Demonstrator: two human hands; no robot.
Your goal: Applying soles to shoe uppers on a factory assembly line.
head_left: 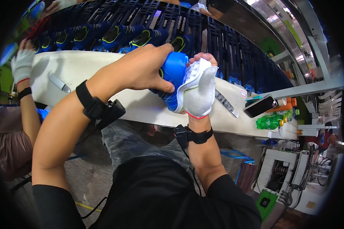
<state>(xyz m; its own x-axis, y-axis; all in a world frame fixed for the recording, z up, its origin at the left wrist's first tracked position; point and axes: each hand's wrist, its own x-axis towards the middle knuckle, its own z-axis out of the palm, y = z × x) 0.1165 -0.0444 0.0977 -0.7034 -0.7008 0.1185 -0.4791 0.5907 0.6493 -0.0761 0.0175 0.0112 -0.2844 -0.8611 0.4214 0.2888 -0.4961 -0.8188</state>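
The bare left hand (152, 70) grips the shoe (175, 68) at one side and the gloved right hand (198, 91) holds it at the other; the shoe is above the white table (137, 106), in front of the rack (222, 57). If the glove fabric slides on the shoe, or one hand releases early, the shoe may twist free and drop onto the table or past its near edge. A wide swing of the right hand could also knock the slim tool (225, 102) beside it or, farther along, the phone (260, 106).
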